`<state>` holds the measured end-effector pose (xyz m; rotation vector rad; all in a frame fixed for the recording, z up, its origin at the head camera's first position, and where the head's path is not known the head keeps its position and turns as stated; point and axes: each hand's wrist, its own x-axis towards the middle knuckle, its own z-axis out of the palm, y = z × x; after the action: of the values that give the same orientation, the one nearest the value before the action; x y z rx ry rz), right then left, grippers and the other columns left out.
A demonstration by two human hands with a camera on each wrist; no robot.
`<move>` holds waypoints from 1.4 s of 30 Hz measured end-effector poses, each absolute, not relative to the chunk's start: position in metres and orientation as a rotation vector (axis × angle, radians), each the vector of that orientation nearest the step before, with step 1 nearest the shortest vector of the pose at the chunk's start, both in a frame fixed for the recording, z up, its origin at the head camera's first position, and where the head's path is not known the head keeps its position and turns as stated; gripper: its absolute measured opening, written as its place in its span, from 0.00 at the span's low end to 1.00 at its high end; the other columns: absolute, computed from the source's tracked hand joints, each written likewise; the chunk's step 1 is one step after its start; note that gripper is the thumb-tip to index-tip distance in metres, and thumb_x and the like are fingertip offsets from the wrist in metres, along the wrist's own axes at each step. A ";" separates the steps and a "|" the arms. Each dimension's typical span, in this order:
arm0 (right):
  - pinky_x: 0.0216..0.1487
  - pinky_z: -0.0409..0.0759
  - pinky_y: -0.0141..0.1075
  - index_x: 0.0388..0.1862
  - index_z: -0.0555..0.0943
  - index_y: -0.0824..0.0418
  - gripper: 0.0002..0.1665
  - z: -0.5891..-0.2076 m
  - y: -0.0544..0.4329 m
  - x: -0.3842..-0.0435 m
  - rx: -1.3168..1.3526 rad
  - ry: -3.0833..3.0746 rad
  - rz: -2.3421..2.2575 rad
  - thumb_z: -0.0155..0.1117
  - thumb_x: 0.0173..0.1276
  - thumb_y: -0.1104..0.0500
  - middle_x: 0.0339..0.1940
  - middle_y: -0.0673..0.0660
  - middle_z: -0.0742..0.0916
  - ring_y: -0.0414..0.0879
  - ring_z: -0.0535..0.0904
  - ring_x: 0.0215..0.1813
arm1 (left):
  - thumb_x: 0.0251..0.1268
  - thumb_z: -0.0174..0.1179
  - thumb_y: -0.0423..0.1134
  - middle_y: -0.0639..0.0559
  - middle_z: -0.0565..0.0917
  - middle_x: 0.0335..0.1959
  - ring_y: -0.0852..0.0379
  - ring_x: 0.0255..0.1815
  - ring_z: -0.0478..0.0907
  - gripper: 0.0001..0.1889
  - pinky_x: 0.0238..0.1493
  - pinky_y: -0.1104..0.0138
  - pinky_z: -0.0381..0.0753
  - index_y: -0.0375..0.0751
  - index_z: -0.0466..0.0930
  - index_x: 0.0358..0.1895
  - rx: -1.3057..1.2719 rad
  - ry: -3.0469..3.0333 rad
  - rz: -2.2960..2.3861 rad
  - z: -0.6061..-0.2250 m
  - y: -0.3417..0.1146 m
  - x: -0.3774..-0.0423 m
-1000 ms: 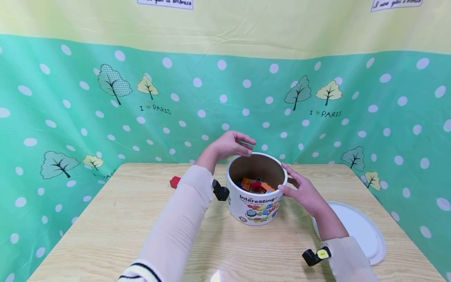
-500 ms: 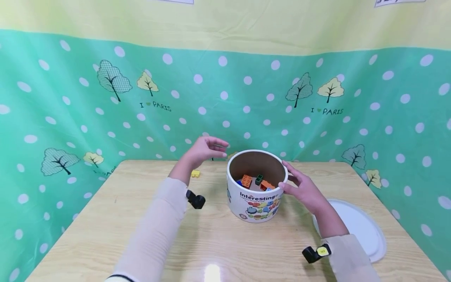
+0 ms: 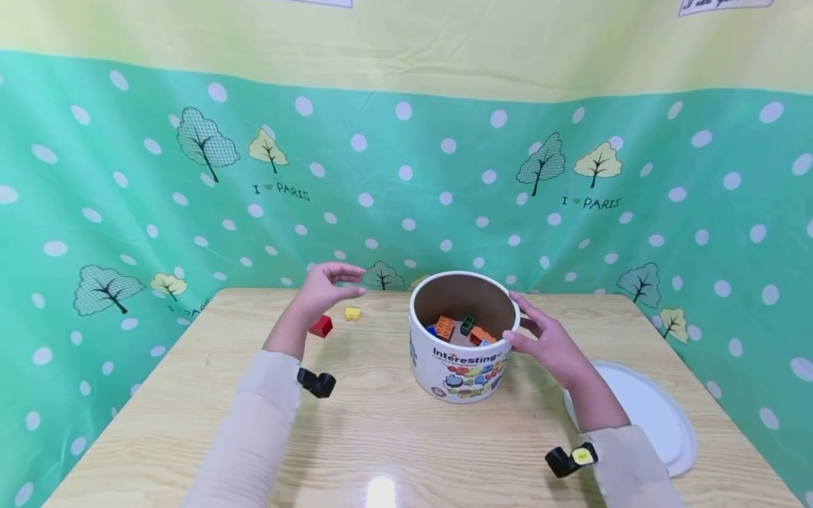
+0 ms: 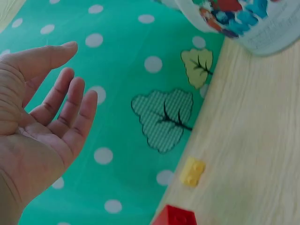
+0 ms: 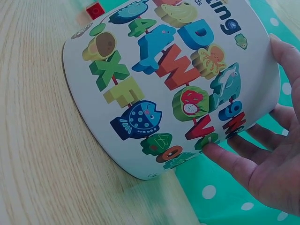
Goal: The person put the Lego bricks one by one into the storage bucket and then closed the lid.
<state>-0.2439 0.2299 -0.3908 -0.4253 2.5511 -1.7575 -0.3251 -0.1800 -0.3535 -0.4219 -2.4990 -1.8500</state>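
Observation:
My left hand [image 3: 327,288] is raised over the back left of the table, fingers loosely curved and holding nothing. Below it lie a red toy brick [image 3: 322,326] and a small yellow toy brick [image 3: 352,313]; the left wrist view also shows the yellow brick [image 4: 192,171]. A white printed bucket [image 3: 460,374] stands upright and uncovered. My right hand [image 3: 546,346] holds it by its right side, thumb near the front of the rim and fingers toward the back. Inside are an orange brick [image 3: 444,327], a dark green brick [image 3: 467,324] and other pieces, partly hidden by the wall.
A round white lid [image 3: 648,416] lies on the right of the wooden table [image 3: 406,451], partly under my right forearm. Behind the table hangs a green dotted cloth [image 3: 406,190], close to its back edge.
My left hand has moved left from above the bucket's rim, uncovering the yellow brick. A red piece seen in the bucket at first no longer shows. The right hand stays on the bucket.

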 end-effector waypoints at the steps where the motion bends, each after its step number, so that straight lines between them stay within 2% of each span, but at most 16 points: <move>1: 0.60 0.74 0.55 0.80 0.53 0.46 0.47 -0.391 0.230 -0.244 -0.427 2.552 -1.758 0.67 0.68 0.51 0.77 0.62 0.59 0.65 0.55 0.75 | 0.57 0.71 0.35 0.44 0.81 0.53 0.46 0.60 0.74 0.21 0.61 0.55 0.74 0.38 0.81 0.55 -0.411 -2.501 -1.842 -0.356 -0.184 -0.325; 5: 0.60 0.74 0.55 0.80 0.53 0.47 0.47 -0.391 0.230 -0.244 -0.421 2.559 -1.753 0.67 0.68 0.51 0.77 0.61 0.59 0.65 0.55 0.75 | 0.57 0.71 0.37 0.44 0.80 0.54 0.47 0.59 0.74 0.21 0.58 0.60 0.77 0.39 0.80 0.55 -0.353 -2.509 -1.818 -0.367 -0.199 -0.323; 10: 0.60 0.74 0.55 0.80 0.53 0.45 0.47 -0.391 0.230 -0.244 -0.418 2.559 -1.751 0.66 0.68 0.51 0.78 0.61 0.59 0.64 0.55 0.75 | 0.58 0.70 0.36 0.42 0.80 0.54 0.45 0.62 0.72 0.24 0.51 0.73 0.78 0.34 0.78 0.58 -0.279 -2.452 -1.826 -0.378 -0.220 -0.315; 16: 0.60 0.75 0.54 0.80 0.52 0.46 0.48 -0.390 0.230 -0.242 -0.416 2.556 -1.747 0.67 0.68 0.51 0.78 0.62 0.58 0.65 0.55 0.75 | 0.58 0.71 0.37 0.44 0.80 0.53 0.46 0.61 0.72 0.27 0.53 0.76 0.75 0.32 0.76 0.60 -0.186 -2.413 -1.813 -0.391 -0.241 -0.310; 21: 0.59 0.76 0.52 0.80 0.52 0.47 0.48 -0.390 0.230 -0.241 -0.426 2.547 -1.755 0.67 0.68 0.52 0.78 0.63 0.58 0.65 0.54 0.75 | 0.57 0.71 0.37 0.44 0.78 0.56 0.44 0.63 0.70 0.28 0.48 0.78 0.76 0.33 0.76 0.61 -0.098 -2.416 -1.794 -0.405 -0.252 -0.310; 24: 0.59 0.76 0.52 0.80 0.52 0.47 0.48 -0.391 0.230 -0.243 -0.429 2.560 -1.743 0.66 0.68 0.51 0.78 0.63 0.59 0.65 0.54 0.75 | 0.57 0.72 0.38 0.43 0.77 0.59 0.45 0.64 0.70 0.30 0.51 0.76 0.75 0.34 0.75 0.62 -0.055 -2.436 -1.790 -0.415 -0.258 -0.311; 29: 0.59 0.76 0.52 0.80 0.52 0.47 0.48 -0.392 0.230 -0.245 -0.432 2.575 -1.738 0.67 0.68 0.49 0.77 0.62 0.59 0.65 0.55 0.75 | 0.54 0.74 0.42 0.38 0.73 0.64 0.43 0.67 0.66 0.33 0.62 0.61 0.72 0.37 0.74 0.64 0.007 -2.463 -1.790 -0.432 -0.263 -0.311; 32: 0.59 0.76 0.52 0.80 0.52 0.46 0.49 -0.392 0.230 -0.245 -0.423 2.570 -1.738 0.67 0.67 0.48 0.77 0.62 0.59 0.64 0.55 0.75 | 0.54 0.74 0.41 0.38 0.69 0.68 0.43 0.69 0.64 0.35 0.66 0.55 0.68 0.36 0.72 0.66 0.052 -2.452 -1.818 -0.441 -0.265 -0.310; 37: 0.59 0.76 0.52 0.80 0.52 0.46 0.48 -0.393 0.230 -0.244 -0.421 2.569 -1.736 0.67 0.68 0.49 0.77 0.62 0.60 0.64 0.55 0.75 | 0.53 0.74 0.40 0.41 0.65 0.70 0.44 0.70 0.61 0.37 0.68 0.53 0.66 0.37 0.70 0.68 0.112 -2.429 -1.871 -0.450 -0.270 -0.310; 42: 0.58 0.77 0.51 0.80 0.52 0.47 0.48 -0.394 0.231 -0.244 -0.427 2.568 -1.744 0.66 0.68 0.50 0.77 0.63 0.60 0.65 0.55 0.75 | 0.51 0.75 0.39 0.37 0.63 0.71 0.42 0.71 0.59 0.39 0.67 0.52 0.66 0.38 0.69 0.68 0.129 -2.446 -1.883 -0.457 -0.271 -0.313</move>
<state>-0.2440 0.2307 -0.3941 -0.4270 2.5680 -1.7442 -0.3133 -0.2706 -0.4571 0.1288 -2.4460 -1.8827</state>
